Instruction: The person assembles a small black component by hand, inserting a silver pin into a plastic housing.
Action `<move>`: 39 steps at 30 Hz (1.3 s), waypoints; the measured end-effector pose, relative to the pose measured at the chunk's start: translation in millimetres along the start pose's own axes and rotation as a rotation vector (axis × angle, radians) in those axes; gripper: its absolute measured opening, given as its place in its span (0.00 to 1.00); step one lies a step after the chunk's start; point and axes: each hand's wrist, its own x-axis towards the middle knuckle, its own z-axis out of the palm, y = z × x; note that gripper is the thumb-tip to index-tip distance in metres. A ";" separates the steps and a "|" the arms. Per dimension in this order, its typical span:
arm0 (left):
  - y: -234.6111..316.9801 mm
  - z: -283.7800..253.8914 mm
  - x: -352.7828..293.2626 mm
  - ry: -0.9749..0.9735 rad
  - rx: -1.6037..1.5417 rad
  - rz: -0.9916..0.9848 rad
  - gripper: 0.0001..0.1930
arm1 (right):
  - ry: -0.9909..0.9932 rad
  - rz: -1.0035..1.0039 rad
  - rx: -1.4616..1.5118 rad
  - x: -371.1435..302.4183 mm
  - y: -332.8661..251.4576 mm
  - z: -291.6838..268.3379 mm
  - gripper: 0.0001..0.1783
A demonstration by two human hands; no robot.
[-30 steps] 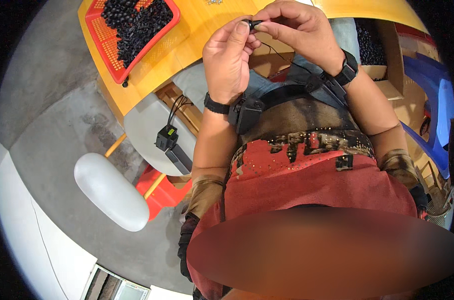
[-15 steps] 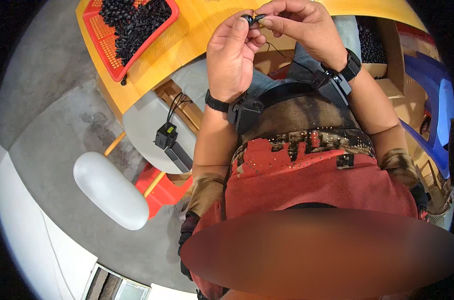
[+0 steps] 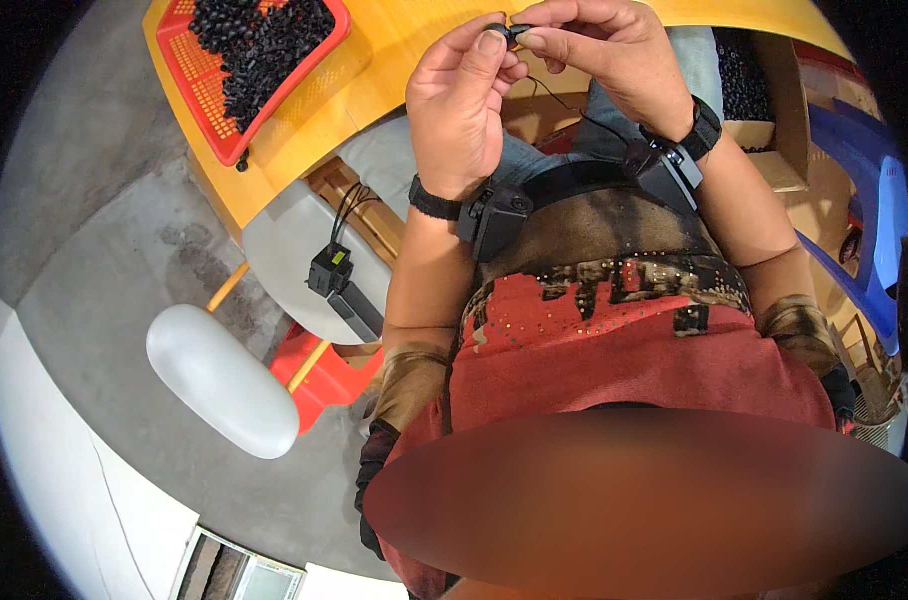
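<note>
Above the table's near edge, my left hand (image 3: 461, 115) pinches a small rounded black plastic part (image 3: 496, 30) between thumb and forefinger, its other fingers curled. From the right, my right hand (image 3: 626, 68) holds a second small black piece (image 3: 521, 31) in a thumb-and-finger pinch. The two pieces meet end to end; whether they are joined I cannot make out, as fingertips cover much of them. Both wrists wear black straps, each carrying a black box-shaped device (image 3: 496, 218).
On the yellow table (image 3: 374, 70) at the far left stands a red basket (image 3: 296, 92) of small black parts. A cardboard box (image 3: 792, 120) of black pieces is at right, beside a blue plastic chair (image 3: 879, 210). A grey-seated chair (image 3: 279, 250) bearing a black device (image 3: 331, 270) stands at left.
The hands keep almost the same pinch, with the pieces still end to end. The basket and table have shifted slightly left and up in the view.
</note>
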 end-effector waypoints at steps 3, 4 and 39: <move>8.6 8.7 -2.8 -0.008 0.011 0.023 0.13 | 0.033 -0.013 -0.029 -1.1 0.4 1.3 0.08; 11.1 11.9 -3.7 -0.017 0.007 0.044 0.13 | 0.062 -0.005 -0.049 -1.4 0.6 1.0 0.08; 16.3 14.3 -13.6 -0.069 0.126 0.177 0.15 | -0.058 0.150 0.082 -3.4 -4.5 -2.8 0.06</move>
